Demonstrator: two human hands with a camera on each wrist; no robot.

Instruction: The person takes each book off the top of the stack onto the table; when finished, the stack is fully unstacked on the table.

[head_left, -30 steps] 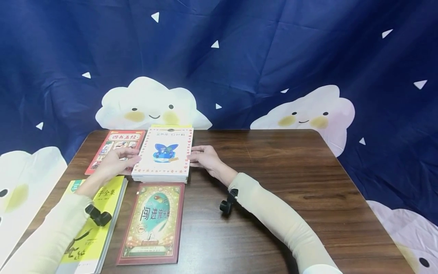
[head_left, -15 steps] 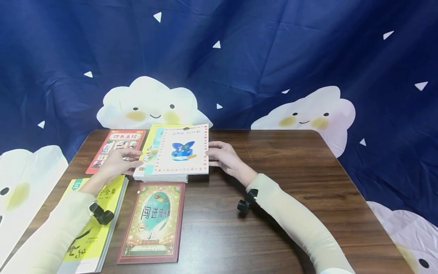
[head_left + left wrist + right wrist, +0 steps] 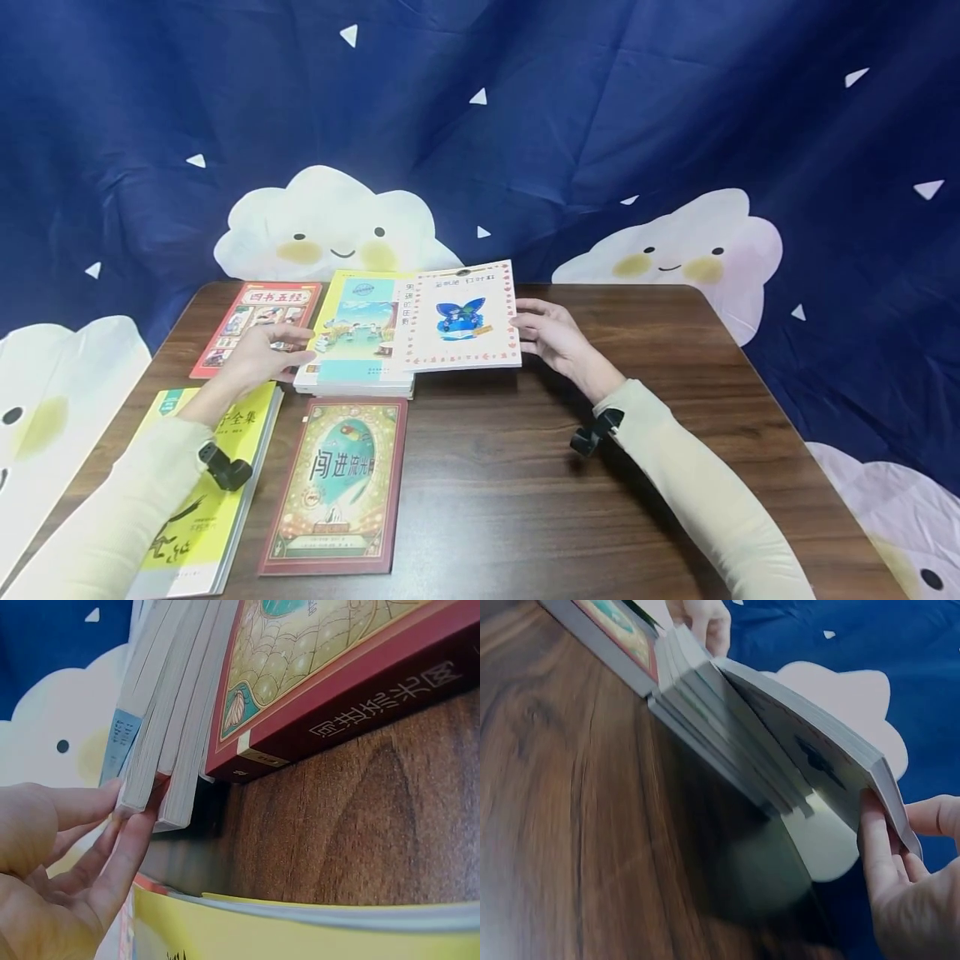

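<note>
Right grip [image 3: 562, 342] pinched, arm [image 3: 693, 475] outstretched

White book [image 3: 462, 329] — in right grip [image 3: 558, 340]

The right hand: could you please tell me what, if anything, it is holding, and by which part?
The right hand pinches the white butterfly book by its right-hand edge.

Left hand [image 3: 262, 357] covers the red book's [image 3: 261, 317] lower right corner from us. Left sleeve [image 3: 123, 508] hides much of the yellow book [image 3: 191, 517]; bottom edge crops the sleeve. White book [image 3: 462, 325] overlaps the right side of the top book [image 3: 352, 325]; we lose that strip. Maroon book [image 3: 330, 487]: smallest print too small for us. Right wrist view: right hand [image 3: 915, 881] cut by the frame, table [image 3: 592, 825] partly blurred.
</note>
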